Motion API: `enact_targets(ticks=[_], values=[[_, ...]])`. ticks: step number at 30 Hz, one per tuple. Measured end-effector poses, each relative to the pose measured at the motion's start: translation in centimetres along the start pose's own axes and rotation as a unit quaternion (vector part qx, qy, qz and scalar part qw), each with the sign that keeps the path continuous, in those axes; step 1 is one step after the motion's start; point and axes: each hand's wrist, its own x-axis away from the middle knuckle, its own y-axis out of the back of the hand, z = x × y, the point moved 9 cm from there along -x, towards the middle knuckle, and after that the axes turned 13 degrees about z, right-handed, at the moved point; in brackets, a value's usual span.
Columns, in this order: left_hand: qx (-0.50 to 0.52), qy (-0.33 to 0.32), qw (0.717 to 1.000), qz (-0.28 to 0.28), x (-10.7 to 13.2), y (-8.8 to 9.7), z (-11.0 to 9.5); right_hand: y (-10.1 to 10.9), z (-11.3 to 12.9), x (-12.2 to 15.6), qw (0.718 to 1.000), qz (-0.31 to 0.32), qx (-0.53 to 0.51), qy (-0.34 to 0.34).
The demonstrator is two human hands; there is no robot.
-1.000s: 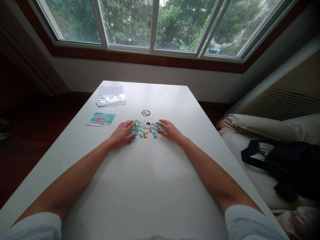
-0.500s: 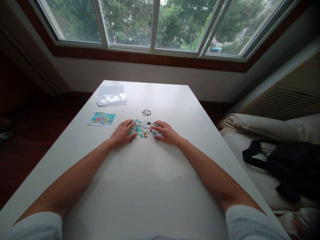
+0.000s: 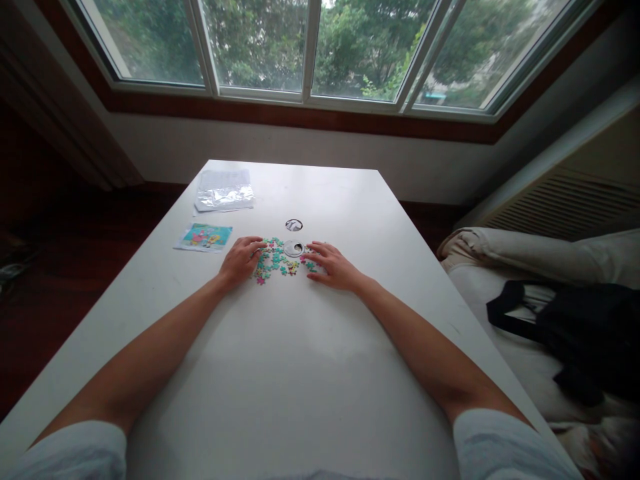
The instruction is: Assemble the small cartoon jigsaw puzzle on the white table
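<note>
Several loose jigsaw puzzle pieces (image 3: 276, 258), mostly teal with some pink and yellow ones, lie in a small heap on the white table (image 3: 300, 360). At the left edge of the heap rests my left hand (image 3: 241, 259), its fingers a little bent and apart, touching or just above the pieces. My right hand (image 3: 334, 267) lies on the other side with fingers spread, partly covering pieces there. Between both hands a round grey grommet cover (image 3: 289, 249) with a small opening sits among the pieces. Neither hand visibly holds anything.
Just beyond the pieces is a round hole (image 3: 294, 225) in the tabletop. A colourful picture sheet (image 3: 205, 237) lies to the left, with a clear plastic bag (image 3: 225, 192) behind it. Right of the table stands a sofa (image 3: 500, 260) bearing a black bag (image 3: 590, 333).
My left hand has drawn slightly left and its thumb has tucked in, uncovering more pieces, including a pink one near the front. My right hand has barely moved.
</note>
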Motion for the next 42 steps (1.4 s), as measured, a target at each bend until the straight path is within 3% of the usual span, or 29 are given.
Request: enact_targets(ticks=[9, 13, 21, 26, 31, 35, 42], values=[[0.026, 0.007, 0.999, -0.039, 0.1, 0.9, 0.6, 0.2, 4.5, -0.4, 0.997, -0.006, 0.008, 0.077], [0.015, 0.022, 0.999, -0.034, 0.0, 1.5, 1.2, 0.0, 4.8, -0.3, 0.996, 0.005, 0.013, 0.087], [0.011, 0.063, 0.994, -0.092, 0.2, 5.1, 2.8, 0.4, 5.3, -0.2, 0.992, -0.013, 0.036, 0.123], [-0.009, 0.066, 0.997, -0.048, 0.2, 3.1, 3.2, 0.5, 5.8, -0.2, 0.989, -0.019, 0.048, 0.139], [-0.026, 0.026, 0.999, -0.014, 0.0, 1.1, 2.7, 0.5, 6.0, -0.2, 0.989, -0.022, 0.051, 0.140], [-0.032, -0.014, 0.999, 0.000, -0.1, 0.7, 1.9, 0.7, 6.2, -0.2, 0.988, -0.031, 0.048, 0.140], [-0.026, -0.028, 0.999, 0.013, -0.1, 0.9, 1.8, 0.7, 6.0, -0.1, 0.988, -0.034, 0.037, 0.145]])
